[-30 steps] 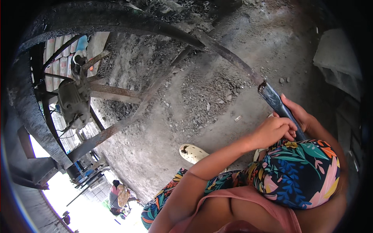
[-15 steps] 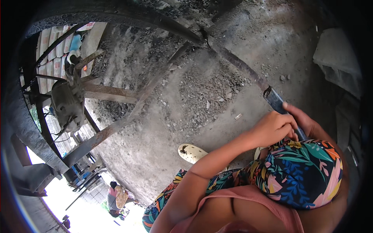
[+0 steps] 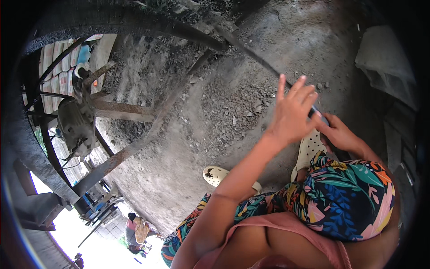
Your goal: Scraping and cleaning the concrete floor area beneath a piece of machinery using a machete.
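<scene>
A long, narrow dark metal bar (image 3: 262, 61) slants from the upper middle down toward my right knee. Its near end has a smooth blue-black sleeve (image 3: 319, 115). My right hand (image 3: 344, 133) is closed round this sleeve, thumb lying along it. Over the bar, a little farther up, my left hand (image 3: 292, 110) is open with fingers spread; its thumb side is close to the sleeve, and contact I cannot tell. The bar's far end comes near a dark beam (image 3: 197, 35), among dark rubble, and its tip is hard to make out.
Loose grey gravel (image 3: 237, 105) covers the floor beyond my cream clogs (image 3: 216, 175). A rusty metal frame (image 3: 121, 154) with a dusty motor-like unit (image 3: 77, 121) stands left. Stacked sacks (image 3: 62, 58) lie behind it. Far lower left, a person (image 3: 135, 231) crouches outside. A grey block (image 3: 387, 62) stands right.
My left hand has come off the sleeve, opened and moved up along the bar. The right hand has shifted slightly up and left. The bar has turned, showing its thin edge.
</scene>
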The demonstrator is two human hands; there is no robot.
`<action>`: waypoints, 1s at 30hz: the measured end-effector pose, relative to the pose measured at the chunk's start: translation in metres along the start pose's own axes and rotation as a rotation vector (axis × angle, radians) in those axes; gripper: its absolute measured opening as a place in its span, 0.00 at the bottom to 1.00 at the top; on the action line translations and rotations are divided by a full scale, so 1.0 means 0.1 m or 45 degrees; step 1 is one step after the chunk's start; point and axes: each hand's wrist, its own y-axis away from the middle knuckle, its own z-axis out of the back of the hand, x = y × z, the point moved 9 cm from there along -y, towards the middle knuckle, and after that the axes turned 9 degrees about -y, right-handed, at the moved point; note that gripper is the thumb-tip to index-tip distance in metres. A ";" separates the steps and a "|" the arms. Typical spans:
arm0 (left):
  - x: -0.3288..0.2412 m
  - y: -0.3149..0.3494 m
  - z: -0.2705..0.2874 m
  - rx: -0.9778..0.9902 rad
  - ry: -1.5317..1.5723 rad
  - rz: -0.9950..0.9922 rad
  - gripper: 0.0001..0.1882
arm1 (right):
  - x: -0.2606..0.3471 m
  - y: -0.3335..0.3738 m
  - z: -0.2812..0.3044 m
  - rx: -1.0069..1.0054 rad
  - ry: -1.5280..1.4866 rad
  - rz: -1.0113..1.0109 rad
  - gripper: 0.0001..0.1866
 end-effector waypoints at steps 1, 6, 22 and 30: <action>0.08 0.03 -0.04 0.005 -0.004 -0.004 0.18 | -0.07 0.01 -0.07 0.004 -0.012 -0.223 0.27; 0.17 0.00 -0.03 0.072 0.089 -0.018 0.12 | -0.05 -0.01 -0.14 -0.013 0.015 -0.110 0.30; 0.20 -0.69 0.22 -0.366 0.059 0.062 0.24 | 0.92 0.28 0.01 0.393 -0.725 -0.001 0.42; 0.32 -0.83 0.41 -0.338 0.202 0.334 0.33 | 2.22 1.58 0.17 1.094 0.095 1.711 0.23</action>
